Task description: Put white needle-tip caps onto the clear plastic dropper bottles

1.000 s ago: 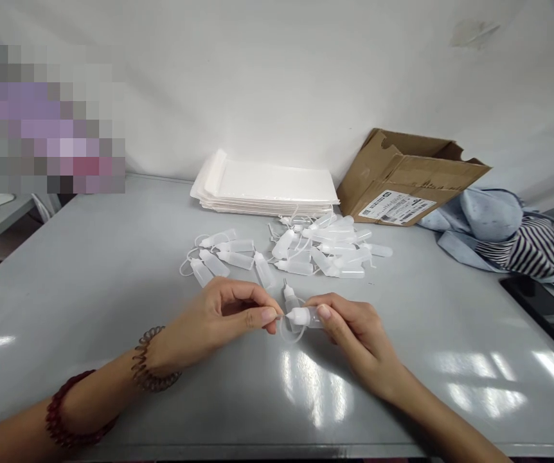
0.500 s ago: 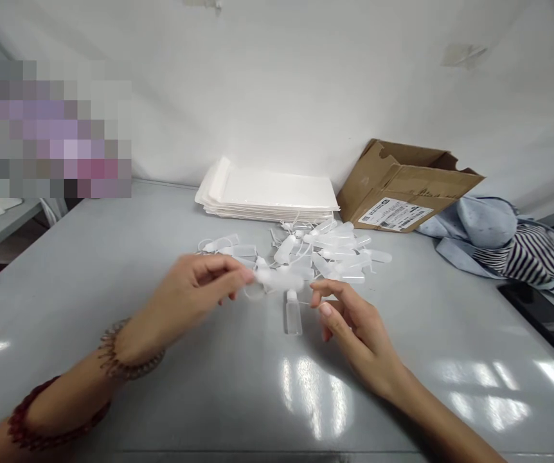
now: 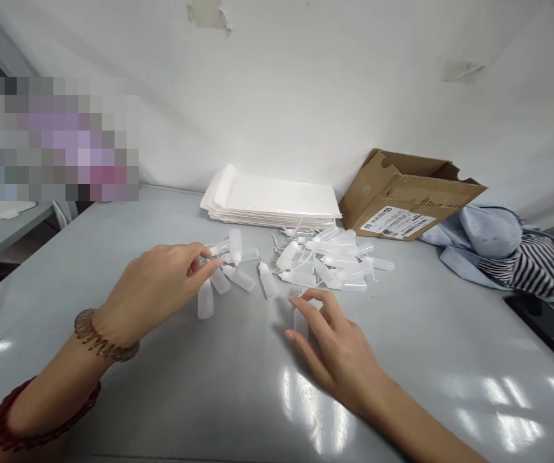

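My left hand (image 3: pixel 161 286) is over a loose group of small translucent plastic squeeze bottles at the left. Its thumb and index finger are slightly apart, beside the white nozzle of one bottle (image 3: pixel 235 244); no firm grip shows. Below the fingertips lies another bottle (image 3: pixel 205 301). My right hand (image 3: pixel 335 344), fingers curved and apart, reaches over a single bottle (image 3: pixel 301 323) that its fingers partly cover. Between the hands a bottle (image 3: pixel 268 281) lies tilted. Behind the right hand is a heap of similar bottles (image 3: pixel 339 257) with thin white strings or tubes.
A stack of white padded envelopes (image 3: pixel 277 196) lies against the wall. To its right an open cardboard box (image 3: pixel 402 193) leans, with blue and striped fabric (image 3: pixel 522 254) beside it. A dark phone (image 3: pixel 547 328) rests at the table's right edge. A blurred area covers the upper left.
My left hand has moved left, from the middle to the left group of bottles, where the bottle it carried no longer shows in motion. My right hand has moved left over the single bottle.
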Demonstrator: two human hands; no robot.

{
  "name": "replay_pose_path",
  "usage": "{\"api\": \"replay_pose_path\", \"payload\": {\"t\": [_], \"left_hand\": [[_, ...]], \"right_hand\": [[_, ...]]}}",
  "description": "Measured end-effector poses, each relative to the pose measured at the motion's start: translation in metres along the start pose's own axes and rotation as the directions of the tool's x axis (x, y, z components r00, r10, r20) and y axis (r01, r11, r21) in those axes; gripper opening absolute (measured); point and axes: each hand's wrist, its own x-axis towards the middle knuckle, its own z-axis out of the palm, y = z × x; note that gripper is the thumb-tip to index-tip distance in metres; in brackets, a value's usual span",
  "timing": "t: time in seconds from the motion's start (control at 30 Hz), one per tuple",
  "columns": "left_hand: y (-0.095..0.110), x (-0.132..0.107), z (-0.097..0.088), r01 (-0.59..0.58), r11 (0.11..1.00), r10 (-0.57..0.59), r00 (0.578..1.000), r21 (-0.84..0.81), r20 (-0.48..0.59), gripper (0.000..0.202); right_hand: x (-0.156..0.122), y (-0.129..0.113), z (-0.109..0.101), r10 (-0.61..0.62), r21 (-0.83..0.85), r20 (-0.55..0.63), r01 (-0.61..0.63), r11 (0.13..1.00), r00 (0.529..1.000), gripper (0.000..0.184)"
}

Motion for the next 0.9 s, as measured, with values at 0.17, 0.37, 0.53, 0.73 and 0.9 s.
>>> {"api": "replay_pose_path", "payload": {"t": [0.17, 0.37, 0.53, 0.73, 0.9], "left_hand": [[0.014, -0.003, 0.002, 0.046, 0.950, -0.039, 0.999, 0.310, -0.030, 0.036], [0.019, -0.007, 0.022, -0.143, 0.951, 0.158, 0.987, 0.275, -0.033, 0.031], [0.031, -0.013, 0.025, -0.166, 0.985, 0.173, 0.963, -0.050, 0.205, 0.027], [0.038, -0.021, 0.033, 0.056, 0.917, 0.185, 0.817, -0.396, 0.546, 0.040], [0.039, -0.020, 0.036, 0.116, 0.870, 0.195, 0.812, -0.480, 0.550, 0.024]], "right_hand": [[0.004, 0.000, 0.003, 0.007, -0.092, 0.073, 0.000, 0.996, 0.997, 0.027], [0.004, 0.007, 0.005, 0.046, 0.126, -0.086, -0.035, 0.991, 0.995, 0.017], [0.004, 0.006, -0.013, 0.399, 0.703, -0.005, -0.281, 0.654, 0.917, 0.008], [0.006, 0.007, -0.021, 0.356, 0.910, 0.357, -0.408, 0.078, 0.863, 0.016], [0.004, 0.007, -0.018, 0.371, 0.919, 0.329, -0.385, 0.085, 0.868, 0.016]]}}
